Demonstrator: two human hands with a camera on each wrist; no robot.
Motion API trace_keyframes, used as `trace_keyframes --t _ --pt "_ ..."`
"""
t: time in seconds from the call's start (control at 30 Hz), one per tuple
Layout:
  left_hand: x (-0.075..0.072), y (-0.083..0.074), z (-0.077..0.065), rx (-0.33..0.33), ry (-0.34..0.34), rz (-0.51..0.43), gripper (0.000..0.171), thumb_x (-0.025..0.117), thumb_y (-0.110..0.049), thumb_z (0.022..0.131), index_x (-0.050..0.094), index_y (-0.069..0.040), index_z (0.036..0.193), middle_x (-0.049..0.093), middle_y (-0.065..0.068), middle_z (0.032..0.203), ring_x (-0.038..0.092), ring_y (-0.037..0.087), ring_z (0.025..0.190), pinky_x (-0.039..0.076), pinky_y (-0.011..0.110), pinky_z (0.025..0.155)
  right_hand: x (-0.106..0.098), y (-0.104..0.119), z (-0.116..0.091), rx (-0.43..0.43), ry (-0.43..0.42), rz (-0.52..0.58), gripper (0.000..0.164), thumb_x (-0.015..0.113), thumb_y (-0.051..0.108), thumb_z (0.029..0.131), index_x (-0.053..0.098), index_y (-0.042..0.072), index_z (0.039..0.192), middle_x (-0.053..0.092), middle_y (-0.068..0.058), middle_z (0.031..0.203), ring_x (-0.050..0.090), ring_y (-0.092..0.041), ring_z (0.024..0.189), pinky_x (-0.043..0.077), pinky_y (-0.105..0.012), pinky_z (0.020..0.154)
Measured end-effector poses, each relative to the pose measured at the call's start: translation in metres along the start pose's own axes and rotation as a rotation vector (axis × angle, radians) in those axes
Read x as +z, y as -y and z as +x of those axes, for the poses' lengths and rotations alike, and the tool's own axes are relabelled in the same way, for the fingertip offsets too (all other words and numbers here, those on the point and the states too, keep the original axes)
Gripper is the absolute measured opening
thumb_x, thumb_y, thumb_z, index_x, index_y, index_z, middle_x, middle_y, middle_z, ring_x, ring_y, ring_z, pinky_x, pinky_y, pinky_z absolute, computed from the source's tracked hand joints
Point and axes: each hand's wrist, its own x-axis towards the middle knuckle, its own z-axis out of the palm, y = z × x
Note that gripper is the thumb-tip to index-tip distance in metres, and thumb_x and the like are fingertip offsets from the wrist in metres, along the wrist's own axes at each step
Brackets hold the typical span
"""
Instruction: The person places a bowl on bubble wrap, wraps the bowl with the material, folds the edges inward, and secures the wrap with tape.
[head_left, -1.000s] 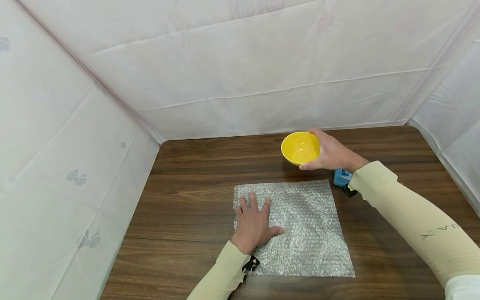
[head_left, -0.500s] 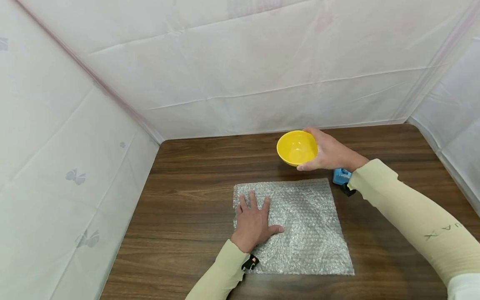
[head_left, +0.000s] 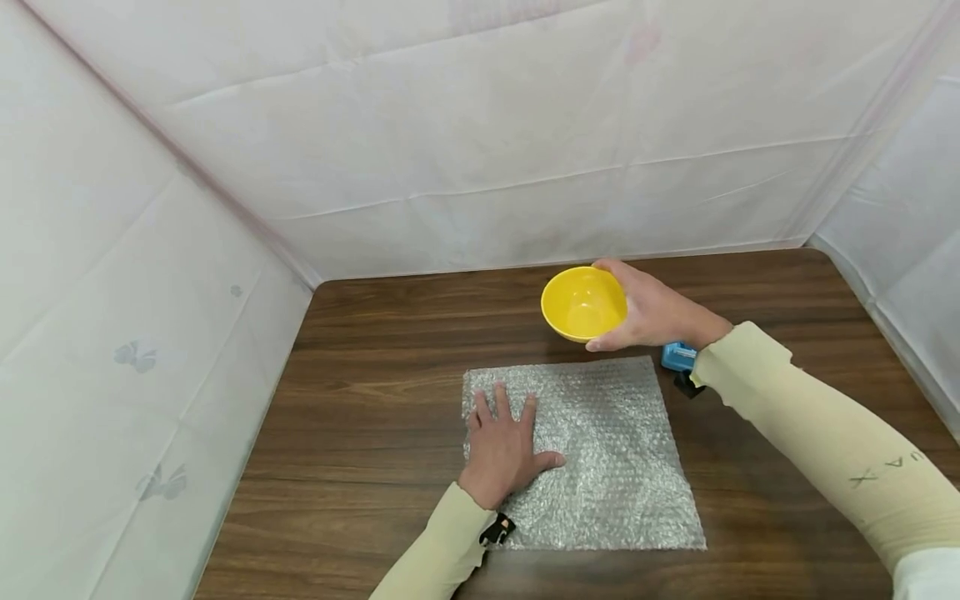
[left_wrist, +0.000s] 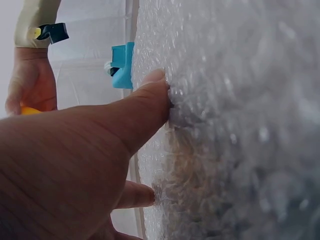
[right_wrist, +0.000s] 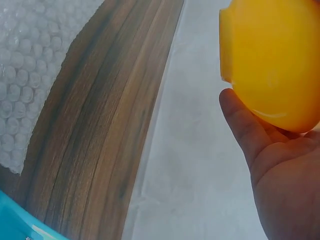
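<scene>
One tabletop (head_left: 352, 417) gives you open room left of one bubble-wrap sheet (head_left: 607, 458), where your left hand (head_left: 498, 454) rests, fingers spread. Your right hand (head_left: 656, 310) grips one yellow bowl (head_left: 581, 302), raised beyond the sheet's far edge; one blue object (head_left: 677, 357) sits beside its right edge.

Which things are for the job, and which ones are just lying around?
In the job:
yellow bowl, held in the right hand
bubble wrap, flat under the spread left hand

Just lying about, it seems:
blue object, in neither hand; I can't tell whether it's needed
</scene>
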Motion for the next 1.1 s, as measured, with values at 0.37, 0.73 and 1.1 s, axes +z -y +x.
trace_keyframes --t 0.37,0.73,1.1 --pt "0.001 0.001 0.001 0.000 -0.002 -0.007 0.096 0.068 -0.080 0.080 0.054 -0.019 0.153 0.047 0.032 0.156 0.047 0.061 0.139 0.052 0.061 0.103 0.001 0.005 -0.004 -0.003 0.033 0.021 0.117 0.095 0.042 0.072 0.027 0.004 0.159 0.054 -0.018 0.142 0.060 -0.030 0.111 0.056 -0.045 0.091" --pt "0.002 -0.002 0.004 0.005 -0.016 0.000 0.096 0.067 -0.081 0.080 0.054 -0.018 0.153 0.048 0.032 0.155 0.048 0.061 0.138 0.053 0.060 0.103 0.000 0.007 -0.007 -0.045 0.021 -0.004 0.115 0.096 0.039 0.069 0.031 0.002 0.156 0.056 -0.017 0.141 0.060 -0.029 0.112 0.057 -0.046 0.090" --pt "0.001 0.000 0.005 0.006 -0.027 0.025 0.095 0.066 -0.082 0.080 0.055 -0.020 0.152 0.049 0.031 0.155 0.049 0.060 0.138 0.053 0.060 0.102 0.001 0.015 -0.011 -0.084 0.040 0.003 0.115 0.096 0.039 0.071 0.029 0.002 0.157 0.055 -0.017 0.144 0.061 -0.030 0.114 0.057 -0.046 0.091"
